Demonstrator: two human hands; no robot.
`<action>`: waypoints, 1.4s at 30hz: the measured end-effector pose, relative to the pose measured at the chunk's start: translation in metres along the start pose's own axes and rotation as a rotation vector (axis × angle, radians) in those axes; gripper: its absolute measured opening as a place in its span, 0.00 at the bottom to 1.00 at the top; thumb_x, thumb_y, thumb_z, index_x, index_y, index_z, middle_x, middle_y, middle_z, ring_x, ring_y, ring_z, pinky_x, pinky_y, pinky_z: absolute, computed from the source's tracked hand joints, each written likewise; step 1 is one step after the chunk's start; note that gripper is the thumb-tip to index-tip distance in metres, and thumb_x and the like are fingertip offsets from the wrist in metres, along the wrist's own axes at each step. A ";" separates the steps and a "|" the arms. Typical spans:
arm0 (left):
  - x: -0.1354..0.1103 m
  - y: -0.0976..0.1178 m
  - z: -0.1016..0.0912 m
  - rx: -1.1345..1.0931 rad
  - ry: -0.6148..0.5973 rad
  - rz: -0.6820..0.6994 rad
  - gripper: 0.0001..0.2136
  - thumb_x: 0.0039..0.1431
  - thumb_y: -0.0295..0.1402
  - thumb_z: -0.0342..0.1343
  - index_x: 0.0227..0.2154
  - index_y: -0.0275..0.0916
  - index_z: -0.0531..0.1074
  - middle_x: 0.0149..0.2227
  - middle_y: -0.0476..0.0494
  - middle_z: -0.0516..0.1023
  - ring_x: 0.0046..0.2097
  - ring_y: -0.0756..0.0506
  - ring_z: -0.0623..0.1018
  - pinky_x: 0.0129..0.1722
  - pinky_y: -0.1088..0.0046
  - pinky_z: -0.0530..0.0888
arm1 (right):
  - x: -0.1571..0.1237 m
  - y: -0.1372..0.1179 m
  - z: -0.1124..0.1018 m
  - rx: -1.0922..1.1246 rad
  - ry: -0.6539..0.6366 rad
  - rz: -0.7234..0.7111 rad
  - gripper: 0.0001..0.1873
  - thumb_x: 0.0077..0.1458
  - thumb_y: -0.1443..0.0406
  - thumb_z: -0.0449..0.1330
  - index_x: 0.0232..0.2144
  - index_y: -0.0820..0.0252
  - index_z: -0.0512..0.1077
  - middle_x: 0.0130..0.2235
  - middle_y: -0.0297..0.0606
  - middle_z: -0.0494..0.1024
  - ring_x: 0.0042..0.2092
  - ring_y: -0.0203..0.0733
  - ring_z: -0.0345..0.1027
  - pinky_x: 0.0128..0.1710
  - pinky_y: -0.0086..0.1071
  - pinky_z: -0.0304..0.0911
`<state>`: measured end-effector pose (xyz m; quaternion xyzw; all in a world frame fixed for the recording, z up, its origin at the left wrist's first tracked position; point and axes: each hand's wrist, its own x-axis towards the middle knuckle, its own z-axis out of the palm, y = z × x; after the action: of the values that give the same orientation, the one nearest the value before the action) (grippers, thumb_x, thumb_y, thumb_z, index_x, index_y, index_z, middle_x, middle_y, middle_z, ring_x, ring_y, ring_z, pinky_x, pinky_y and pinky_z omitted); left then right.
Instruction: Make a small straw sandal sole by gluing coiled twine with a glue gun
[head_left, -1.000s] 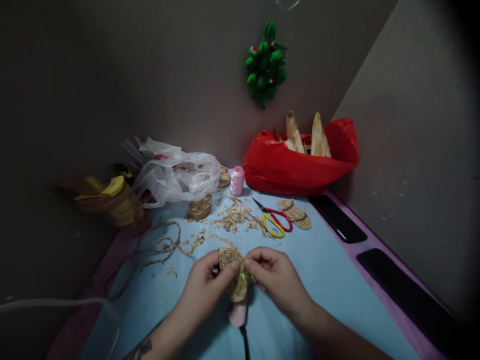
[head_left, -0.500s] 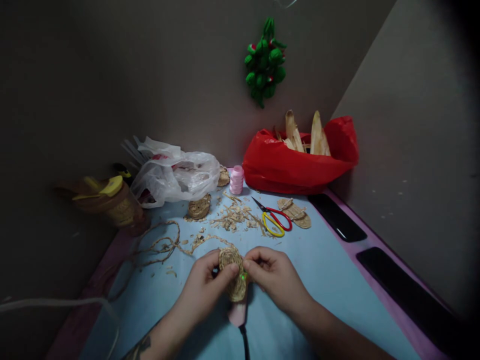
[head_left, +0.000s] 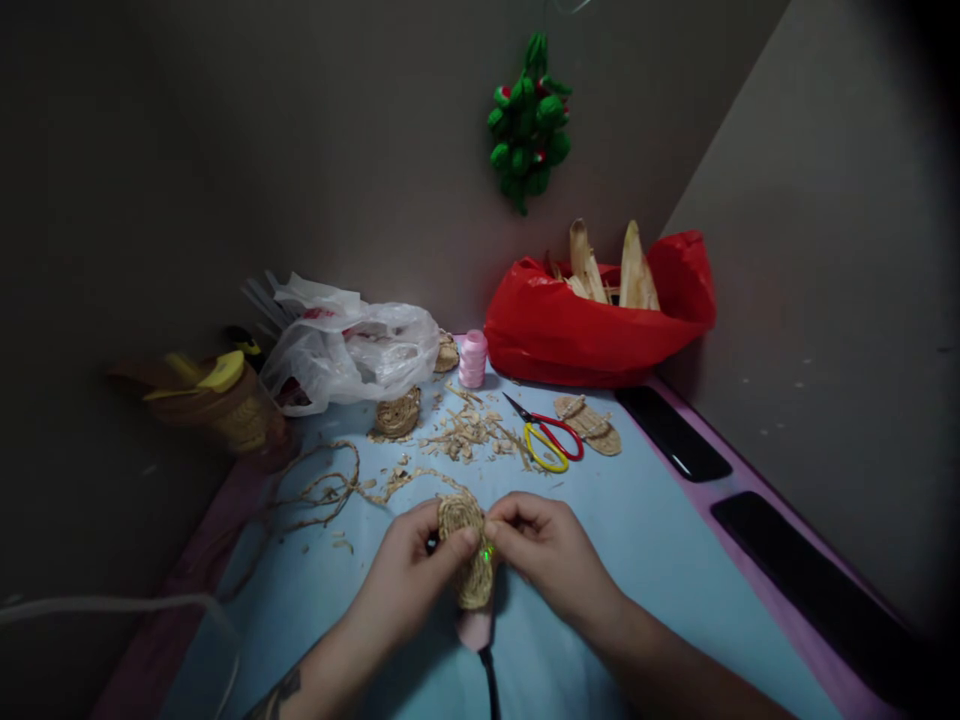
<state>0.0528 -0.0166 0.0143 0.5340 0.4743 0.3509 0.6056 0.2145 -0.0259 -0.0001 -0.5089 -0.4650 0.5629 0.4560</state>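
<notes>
My left hand is closed around an oval coil of braided straw, its thumb pressed flat on the face. At the coil's right edge, my right hand pinches with thumb and forefinger; whatever sits between those fingertips is too small to make out. A small green glow shows on the edge just below the pinch. From the top of the coil a braided straw cord runs left over the table in loose loops. Partly hidden under the coil lies a pale pink tool with a black cable.
Beyond my hands lie straw scraps, red-and-yellow scissors, a small woven sandal, a pink thread spool and a coiled straw roll. A red bag, a white plastic bag and two black phones line the edges.
Both hands stay almost in place on the straw coil. The coil's lower end tips very slightly downward; nothing is let go or picked up.
</notes>
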 end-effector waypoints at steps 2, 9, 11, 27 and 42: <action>0.000 0.000 0.000 0.006 -0.013 0.003 0.14 0.51 0.43 0.61 0.27 0.34 0.76 0.28 0.41 0.76 0.31 0.45 0.72 0.32 0.72 0.68 | 0.000 0.000 0.001 0.006 -0.006 0.009 0.10 0.45 0.60 0.63 0.21 0.61 0.71 0.19 0.28 0.67 0.22 0.32 0.58 0.24 0.26 0.57; 0.002 -0.004 -0.001 0.031 -0.033 -0.003 0.15 0.52 0.43 0.60 0.28 0.33 0.74 0.29 0.41 0.76 0.33 0.45 0.72 0.33 0.72 0.68 | 0.001 0.001 0.002 0.022 -0.017 0.037 0.10 0.43 0.60 0.63 0.21 0.61 0.70 0.18 0.28 0.65 0.22 0.31 0.55 0.23 0.26 0.55; 0.004 -0.005 -0.002 0.042 -0.048 -0.008 0.15 0.51 0.44 0.60 0.28 0.33 0.74 0.29 0.42 0.75 0.32 0.45 0.72 0.33 0.73 0.67 | 0.002 0.003 0.002 0.034 -0.019 0.048 0.10 0.43 0.60 0.63 0.21 0.61 0.70 0.18 0.27 0.64 0.22 0.31 0.55 0.22 0.25 0.53; 0.014 -0.009 -0.013 -0.069 -0.025 -0.103 0.22 0.45 0.52 0.63 0.24 0.34 0.71 0.20 0.51 0.67 0.20 0.54 0.63 0.19 0.80 0.61 | 0.012 0.009 -0.008 0.296 0.028 0.133 0.15 0.42 0.57 0.66 0.20 0.61 0.67 0.14 0.23 0.61 0.15 0.25 0.47 0.15 0.22 0.42; 0.011 -0.008 -0.013 -0.032 0.018 -0.061 0.18 0.49 0.48 0.61 0.24 0.35 0.70 0.18 0.52 0.67 0.20 0.55 0.61 0.20 0.80 0.56 | 0.009 0.016 -0.002 0.268 0.005 0.090 0.15 0.45 0.58 0.65 0.21 0.61 0.67 0.15 0.24 0.62 0.16 0.26 0.48 0.17 0.23 0.45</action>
<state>0.0432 -0.0035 0.0048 0.5065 0.4898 0.3446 0.6203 0.2153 -0.0194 -0.0176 -0.4653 -0.3612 0.6384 0.4955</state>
